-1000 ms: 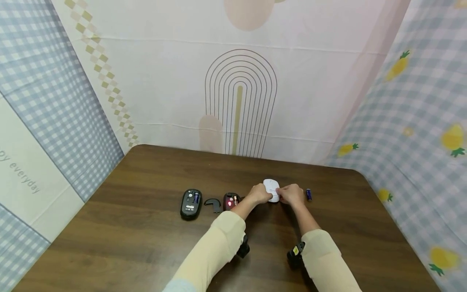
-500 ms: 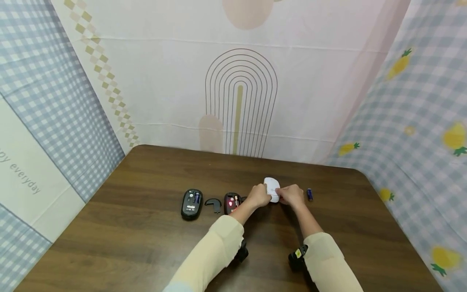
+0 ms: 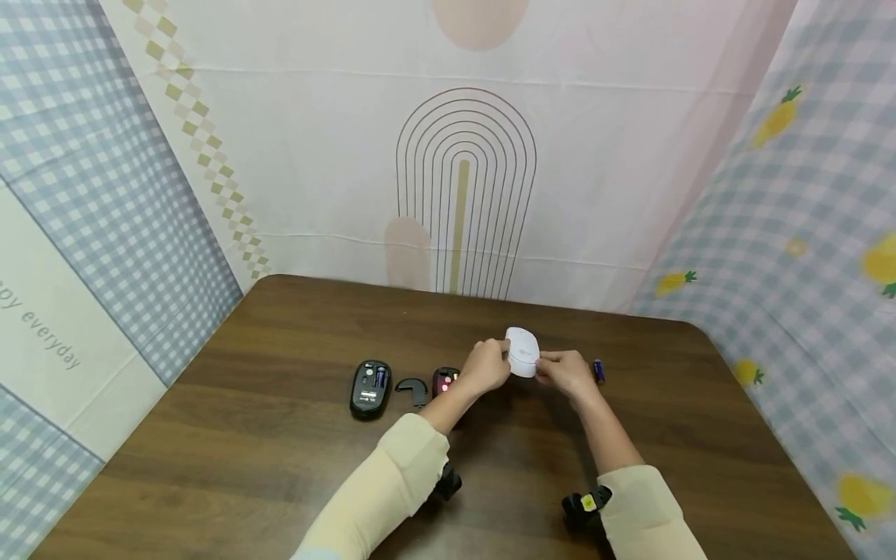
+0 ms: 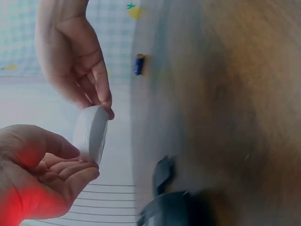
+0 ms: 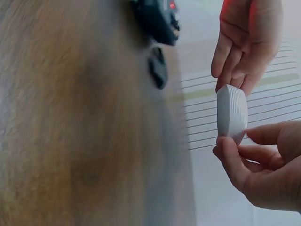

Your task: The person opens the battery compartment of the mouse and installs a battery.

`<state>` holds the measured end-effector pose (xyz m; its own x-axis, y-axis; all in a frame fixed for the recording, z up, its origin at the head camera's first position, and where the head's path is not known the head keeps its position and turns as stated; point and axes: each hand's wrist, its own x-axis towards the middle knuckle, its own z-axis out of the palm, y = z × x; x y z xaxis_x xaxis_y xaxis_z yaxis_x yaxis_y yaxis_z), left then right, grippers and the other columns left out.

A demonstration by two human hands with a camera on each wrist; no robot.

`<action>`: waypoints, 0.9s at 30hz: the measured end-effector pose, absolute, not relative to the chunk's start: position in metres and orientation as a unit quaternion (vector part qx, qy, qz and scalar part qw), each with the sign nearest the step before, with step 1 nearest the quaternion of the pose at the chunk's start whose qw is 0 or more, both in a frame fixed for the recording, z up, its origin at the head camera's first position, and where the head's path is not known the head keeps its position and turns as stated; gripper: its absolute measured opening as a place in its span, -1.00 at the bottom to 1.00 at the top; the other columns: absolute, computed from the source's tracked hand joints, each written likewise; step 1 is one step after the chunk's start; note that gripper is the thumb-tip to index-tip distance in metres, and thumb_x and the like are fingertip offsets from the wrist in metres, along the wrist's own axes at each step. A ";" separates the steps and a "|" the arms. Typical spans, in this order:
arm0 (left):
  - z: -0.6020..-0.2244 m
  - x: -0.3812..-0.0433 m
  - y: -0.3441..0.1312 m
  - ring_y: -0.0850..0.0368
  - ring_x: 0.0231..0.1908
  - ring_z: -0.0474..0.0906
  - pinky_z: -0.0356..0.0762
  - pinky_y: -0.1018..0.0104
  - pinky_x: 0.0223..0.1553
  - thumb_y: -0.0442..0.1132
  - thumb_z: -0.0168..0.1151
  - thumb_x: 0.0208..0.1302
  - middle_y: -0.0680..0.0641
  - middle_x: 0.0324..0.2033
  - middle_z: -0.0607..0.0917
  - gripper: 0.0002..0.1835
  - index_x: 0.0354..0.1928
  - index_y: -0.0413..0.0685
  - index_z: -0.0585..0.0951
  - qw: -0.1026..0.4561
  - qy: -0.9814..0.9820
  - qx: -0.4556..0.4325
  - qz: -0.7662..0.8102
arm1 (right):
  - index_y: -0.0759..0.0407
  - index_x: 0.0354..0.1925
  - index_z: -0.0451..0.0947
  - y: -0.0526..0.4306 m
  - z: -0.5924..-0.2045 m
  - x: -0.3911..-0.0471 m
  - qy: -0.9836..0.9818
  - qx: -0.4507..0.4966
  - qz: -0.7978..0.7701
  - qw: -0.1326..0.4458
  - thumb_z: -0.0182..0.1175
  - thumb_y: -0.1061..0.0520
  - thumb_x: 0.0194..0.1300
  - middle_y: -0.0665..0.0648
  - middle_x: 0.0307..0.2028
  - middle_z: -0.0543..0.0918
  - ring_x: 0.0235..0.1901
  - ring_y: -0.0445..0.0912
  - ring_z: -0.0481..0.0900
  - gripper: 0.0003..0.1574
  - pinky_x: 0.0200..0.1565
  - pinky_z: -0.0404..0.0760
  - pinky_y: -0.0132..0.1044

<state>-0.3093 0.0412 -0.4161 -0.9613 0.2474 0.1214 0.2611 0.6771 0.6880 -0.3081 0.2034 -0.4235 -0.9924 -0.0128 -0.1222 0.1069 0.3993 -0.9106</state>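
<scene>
A white mouse is held between both hands, lifted off the table. My left hand pinches its left edge between thumb and fingers. At the opposite edge, the right hand grips with thumb and fingertips. Ribbed sides of the white mouse show in the left wrist view. In the right wrist view, the white mouse stands on edge between the fingertips. A blue battery lies on the table just right of the right hand.
On the brown table lie a black mouse with its battery bay uncovered and a dark curved cover. Another dark mouse, glowing red, is partly hidden by the left arm. A patterned cloth hangs behind the table.
Both hands have raised the white mouse from the table and tilted it. The battery and the dark mice have stayed in place.
</scene>
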 end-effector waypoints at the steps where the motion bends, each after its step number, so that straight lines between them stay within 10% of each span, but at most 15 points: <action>1: -0.413 -0.308 0.039 0.13 -0.54 0.40 0.35 0.42 -0.58 -0.51 0.06 0.10 -0.18 -0.01 0.59 -0.55 0.09 -0.24 0.54 0.008 -0.913 -0.138 -0.383 | 0.58 0.06 0.38 0.203 -0.421 -0.306 0.832 0.016 -0.551 0.061 0.03 0.39 0.24 0.50 -0.08 0.53 -0.40 -0.15 0.61 -0.58 -0.30 0.65 -0.40; 7: -0.397 -0.302 0.023 0.20 -0.68 0.28 0.19 0.51 -0.71 -0.50 0.03 0.22 -0.21 -0.01 0.58 -0.64 0.07 -0.28 0.53 0.010 -0.905 -0.132 -0.405 | 0.57 0.13 0.31 0.198 -0.408 -0.298 0.832 -0.057 -0.546 0.075 0.09 0.48 0.18 0.50 -0.03 0.50 -0.25 -0.03 0.61 -0.48 -0.12 0.63 -0.18; 15: -0.390 -0.296 0.005 0.16 -0.53 0.44 0.23 0.52 -0.66 -0.49 0.06 0.19 -0.18 -0.05 0.60 -0.67 0.01 -0.24 0.58 0.019 -0.900 -0.132 -0.415 | 0.45 0.06 0.46 0.187 -0.408 -0.293 0.913 -0.121 -0.389 -0.011 0.34 0.35 0.01 0.24 -0.36 0.69 -0.40 -0.06 0.64 -0.41 -0.41 0.63 -0.34; 27: -0.376 -0.282 -0.008 0.17 -0.53 0.42 0.31 0.46 -0.59 -0.52 0.06 0.13 -0.12 -0.11 0.66 -0.63 -0.01 -0.20 0.62 0.048 -0.921 -0.130 -0.364 | 0.48 0.05 0.45 0.171 -0.402 -0.283 0.912 -0.205 -0.322 -0.147 0.37 0.24 0.04 0.32 -0.18 0.63 -0.35 0.01 0.63 -0.39 -0.39 0.65 -0.25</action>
<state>-0.2818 -0.0081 -0.3756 -0.9615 0.2051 0.1828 0.2746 0.7008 0.6583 -0.2834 0.1713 -0.4024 -0.8727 -0.2785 0.4010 -0.4685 0.7088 -0.5274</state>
